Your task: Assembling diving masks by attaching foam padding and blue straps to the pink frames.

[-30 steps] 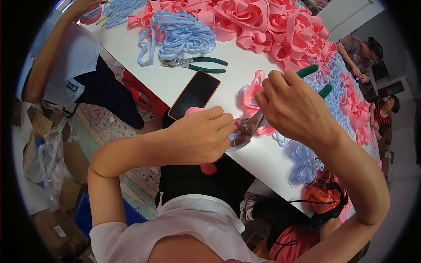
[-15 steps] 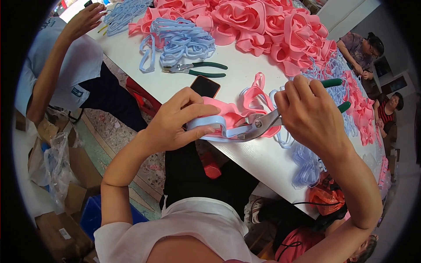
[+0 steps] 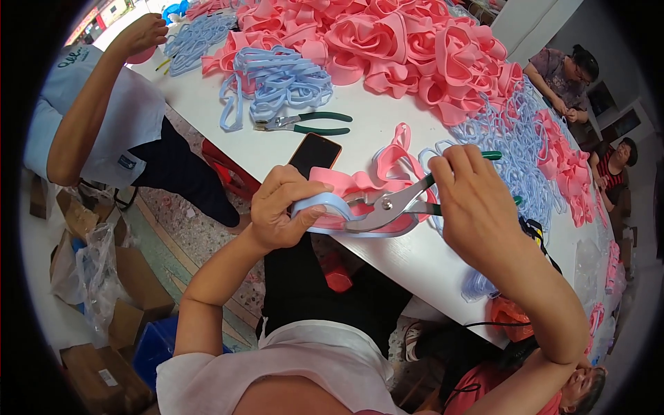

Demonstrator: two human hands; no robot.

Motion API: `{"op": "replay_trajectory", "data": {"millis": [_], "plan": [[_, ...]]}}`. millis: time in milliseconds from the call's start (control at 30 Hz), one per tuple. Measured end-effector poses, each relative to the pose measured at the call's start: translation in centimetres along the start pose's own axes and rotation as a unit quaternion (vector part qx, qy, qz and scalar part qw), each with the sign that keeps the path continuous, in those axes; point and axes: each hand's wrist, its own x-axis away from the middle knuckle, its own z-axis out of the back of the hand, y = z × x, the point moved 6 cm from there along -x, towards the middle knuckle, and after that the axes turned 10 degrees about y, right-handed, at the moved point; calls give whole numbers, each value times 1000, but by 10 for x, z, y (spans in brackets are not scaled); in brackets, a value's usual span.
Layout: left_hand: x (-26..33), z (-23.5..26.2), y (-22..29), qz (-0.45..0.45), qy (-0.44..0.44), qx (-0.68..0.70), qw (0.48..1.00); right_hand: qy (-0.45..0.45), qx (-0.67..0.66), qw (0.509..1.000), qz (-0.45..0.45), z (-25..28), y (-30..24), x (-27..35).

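Observation:
My left hand (image 3: pixel 282 207) pinches a pink soft rubber piece (image 3: pixel 340 181) together with a light blue strip (image 3: pixel 322 203) along its edge, just over the table's near edge. My right hand (image 3: pixel 477 207) is closed round the green handles of metal pliers (image 3: pixel 387 206). Their jaws reach to the blue strip beside my left fingers; whether they grip it is hard to tell. Part of the pink piece loops up behind the pliers. Past my left hand lie a dark phone (image 3: pixel 315 153) and a second pair of green-handled pliers (image 3: pixel 304 123).
A big heap of pink pieces (image 3: pixel 387 41) covers the far side of the white table (image 3: pixel 387 266). Blue loops lie in a pile (image 3: pixel 277 86) and a tangle (image 3: pixel 508 138). A co-worker (image 3: pixel 104 111) stands at left; others sit at right. Cardboard boxes (image 3: pixel 104 377) stand on the floor.
The plier handles have spread wider and the jaws now show more openly at the strip. My right hand has moved slightly down. The co-worker's raised hand at left has shifted a little.

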Motion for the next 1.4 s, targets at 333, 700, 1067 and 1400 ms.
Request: {"op": "replay_trajectory", "data": {"millis": [333, 700, 1067, 1400], "plan": [[-4, -3, 6, -19, 18, -53, 998, 7, 94, 994, 45, -21, 3, -4], [-14, -1, 5, -30, -48, -22, 998, 114, 228, 950, 182, 11, -8, -16], [-12, -6, 10, -51, -18, -17, 998, 13, 217, 954, 207, 1, -8, -21], [0, -5, 6, -62, -29, -43, 997, 62, 248, 942, 216, -4, -16, -24]]}}
